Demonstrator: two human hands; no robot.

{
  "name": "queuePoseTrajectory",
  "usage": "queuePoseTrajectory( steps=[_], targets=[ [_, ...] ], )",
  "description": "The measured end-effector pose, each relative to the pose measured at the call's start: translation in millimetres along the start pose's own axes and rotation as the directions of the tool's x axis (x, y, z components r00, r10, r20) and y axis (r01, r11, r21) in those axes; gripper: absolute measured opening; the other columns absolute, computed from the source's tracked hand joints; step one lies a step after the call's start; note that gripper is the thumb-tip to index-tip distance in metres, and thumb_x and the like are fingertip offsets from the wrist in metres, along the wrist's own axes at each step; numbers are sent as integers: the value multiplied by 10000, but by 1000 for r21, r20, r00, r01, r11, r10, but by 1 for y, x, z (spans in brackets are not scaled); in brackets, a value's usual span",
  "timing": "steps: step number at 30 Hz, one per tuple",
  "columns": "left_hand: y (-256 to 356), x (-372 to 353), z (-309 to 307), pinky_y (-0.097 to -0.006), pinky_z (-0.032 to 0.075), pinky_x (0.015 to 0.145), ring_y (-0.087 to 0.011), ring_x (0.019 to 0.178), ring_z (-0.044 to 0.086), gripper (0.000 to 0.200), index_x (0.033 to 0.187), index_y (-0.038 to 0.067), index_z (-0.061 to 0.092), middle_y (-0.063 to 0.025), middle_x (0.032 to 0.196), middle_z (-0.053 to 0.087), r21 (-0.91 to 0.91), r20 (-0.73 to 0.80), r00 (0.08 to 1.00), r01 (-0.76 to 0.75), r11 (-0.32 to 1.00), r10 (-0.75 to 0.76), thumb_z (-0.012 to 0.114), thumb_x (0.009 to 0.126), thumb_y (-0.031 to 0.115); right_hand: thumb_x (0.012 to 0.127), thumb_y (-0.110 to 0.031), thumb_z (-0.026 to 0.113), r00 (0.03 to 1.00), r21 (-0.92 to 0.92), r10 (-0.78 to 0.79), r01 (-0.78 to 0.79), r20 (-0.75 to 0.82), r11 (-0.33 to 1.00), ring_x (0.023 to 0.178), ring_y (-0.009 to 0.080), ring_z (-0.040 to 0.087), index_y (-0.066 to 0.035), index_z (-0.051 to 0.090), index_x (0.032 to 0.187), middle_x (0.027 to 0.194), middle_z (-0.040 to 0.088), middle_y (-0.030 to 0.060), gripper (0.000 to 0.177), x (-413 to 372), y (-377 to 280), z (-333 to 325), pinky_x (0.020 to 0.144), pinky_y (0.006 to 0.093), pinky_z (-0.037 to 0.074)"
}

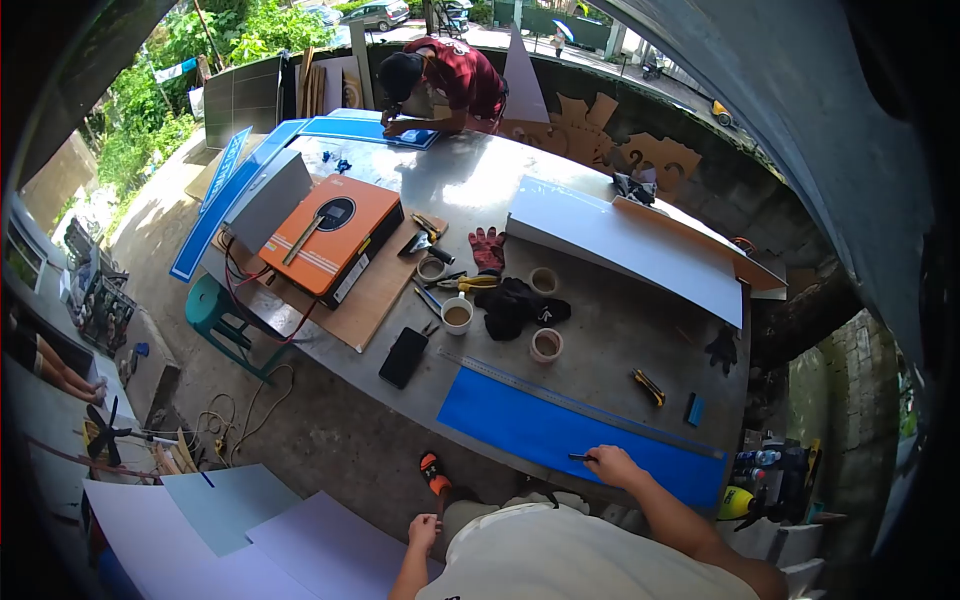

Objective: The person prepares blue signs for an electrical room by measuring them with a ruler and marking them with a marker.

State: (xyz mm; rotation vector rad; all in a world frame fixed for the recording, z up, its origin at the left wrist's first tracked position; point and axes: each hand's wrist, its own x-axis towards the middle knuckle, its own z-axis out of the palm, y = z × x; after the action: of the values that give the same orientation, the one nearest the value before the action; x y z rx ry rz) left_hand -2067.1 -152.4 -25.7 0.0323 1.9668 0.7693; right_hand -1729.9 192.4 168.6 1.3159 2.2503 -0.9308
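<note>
My right hand (614,468) is closed on a small dark pen-like tool, its tip pointing left just over a blue sheet (540,425). The sheet lies along the near edge of the metal table. A long steel ruler (575,398) rests along the sheet's far edge. At my side, away from the table, my left hand (424,530) has its fingers curled, and nothing shows in it. Beyond the ruler lie a yellow-and-black utility knife (649,387) and a small blue block (694,409). A black phone (404,357) sits left of the sheet.
Cups, including a white mug (457,314), stand mid-table near a black cloth (515,305) and red glove (487,250). An orange box-shaped device (335,235) is at left, a long white panel (630,240) at right. Across the table a co-worker (455,80) bends over blue signs. A green stool (215,310) stands left.
</note>
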Motion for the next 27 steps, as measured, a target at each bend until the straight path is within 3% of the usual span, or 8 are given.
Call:
queuePoseTrajectory(
  steps=[6,11,15,21,23,27],
  targets=[
    [25,63,-91,-312,590,691,-157,760,704,205,1058,-8,695,-110,948,752,47,130,991,-37,998,31,653,999,184,960,-271,630,989,93,-50,63,-142,994,1030,400,667,-81,738,1120,1070,708,191,271,18,-108,24,897,506,531],
    [72,110,-186,-290,564,634,-135,690,669,180,1017,-3,683,-98,906,743,29,43,998,-46,999,45,645,1000,173,973,-284,638,992,115,-116,120,-42,986,1056,392,656,-80,710,1197,1088,694,179,312,22,-171,55,900,498,524],
    [104,128,-225,-283,538,601,-125,660,642,163,1025,14,668,-91,893,735,-12,-25,995,-92,996,92,633,1004,172,968,-276,644,997,155,-61,68,-50,986,1040,392,659,-77,713,1193,1073,695,184,307,8,-193,60,902,501,522],
    [112,128,-204,-283,537,597,-131,666,649,164,1022,13,670,-92,891,737,-3,13,986,-168,986,168,627,1005,171,954,-258,660,989,189,-43,69,-140,980,1039,393,663,-53,728,1147,1060,710,190,290,-2,-168,67,908,493,521],
    [109,115,-178,-283,547,609,-138,686,668,180,1013,-1,679,-101,904,744,44,74,987,-146,988,143,642,997,174,963,-292,643,967,225,-48,107,-251,968,1021,402,662,-75,727,1149,1053,702,193,297,-3,-149,73,904,505,519],
    [100,88,-132,-286,551,623,-137,700,679,191,1002,-10,692,-99,899,751,173,215,960,-217,961,178,668,984,179,957,-282,649,953,279,51,36,-298,960,1021,409,661,-65,731,1133,1048,700,201,291,-15,-122,74,897,507,522]
  ],
)
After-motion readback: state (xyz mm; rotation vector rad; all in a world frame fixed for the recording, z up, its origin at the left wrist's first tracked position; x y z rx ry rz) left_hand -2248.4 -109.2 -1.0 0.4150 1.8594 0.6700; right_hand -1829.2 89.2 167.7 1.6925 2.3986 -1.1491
